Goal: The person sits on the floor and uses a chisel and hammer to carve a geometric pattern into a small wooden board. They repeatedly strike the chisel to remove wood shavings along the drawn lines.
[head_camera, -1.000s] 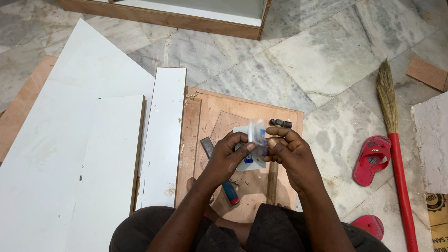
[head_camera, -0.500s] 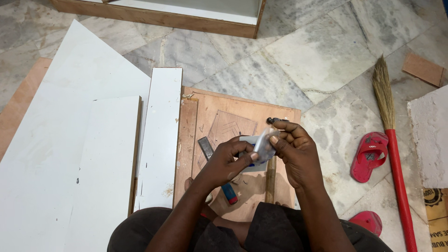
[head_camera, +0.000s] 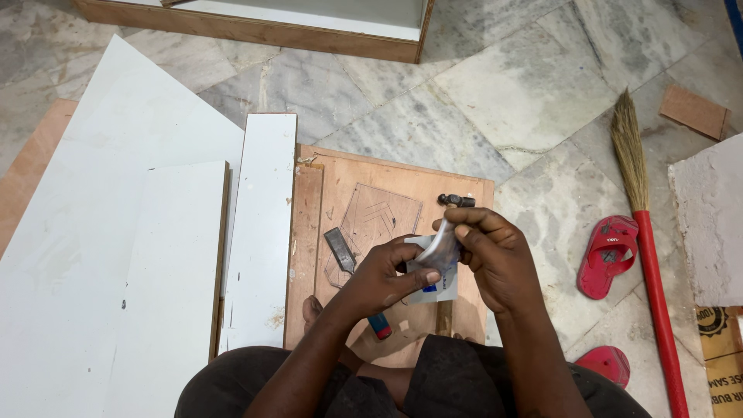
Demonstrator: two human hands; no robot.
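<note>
Marble floor tiles [head_camera: 534,85], grey-veined and dull, stretched under everything, and the person sat low on them with a brown plywood board [head_camera: 340,178] laid flat between the knees. Over that board both hands were closed on a small clear plastic packet with a blue corner [head_camera: 435,272]. The left hand [head_camera: 381,277] pinched its lower edge between thumb and fingers, and the right hand [head_camera: 495,251] curled over its crumpled top, fingertips pressed tight. I judged the step in hand to be working the packet open or getting at what it held; what was inside I could not make out. The next move, as I read it, called for a steady pinch on one side and a short, controlled pull on the other, since thin slick film of that kind slips and tears unevenly.

Just below the hands a flat steel chisel with a blue and red handle [head_camera: 352,279] lay slantwise on the board, beside an offcut scored with a geometric pattern [head_camera: 375,224]. A dark metal hammer head [head_camera: 457,200] showed just above the right hand's knuckles, its wooden handle mostly hidden. To the left lay a long white laminated strip [head_camera: 263,224] and wider white laminated panels [head_camera: 93,255], smooth and matt. Off to the right rested a straw broom with a red handle [head_camera: 642,232] and a pair of red rubber sandals [head_camera: 607,255].
</note>
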